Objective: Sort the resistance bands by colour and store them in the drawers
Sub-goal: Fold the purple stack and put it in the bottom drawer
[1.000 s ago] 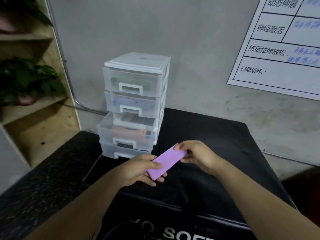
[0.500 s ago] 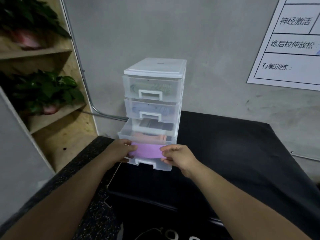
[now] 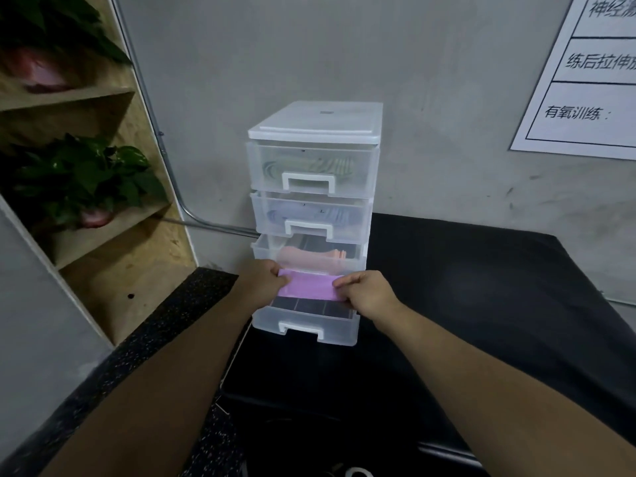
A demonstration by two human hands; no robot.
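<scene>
purple band point(image 3: 309, 286), flat and smooth, pinched by left hand point(image 3: 263, 282) and right hand point(image 3: 366, 292) over translucent bottom drawer point(image 3: 309, 327).

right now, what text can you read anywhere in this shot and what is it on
"有氧训练:" on the white wall chart.
"练后拉伸" then cut off at the frame edge, same chart.
"神经" then cut off, same chart.
Small mark on the drawer unit lid: too small to read.

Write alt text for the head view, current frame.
The left hand and right hand hold a purple band by its ends over the open bottom drawer of a clear four-drawer unit. The third drawer, partly open, holds pink bands. The unit stands on a black surface by a grey wall.
</scene>
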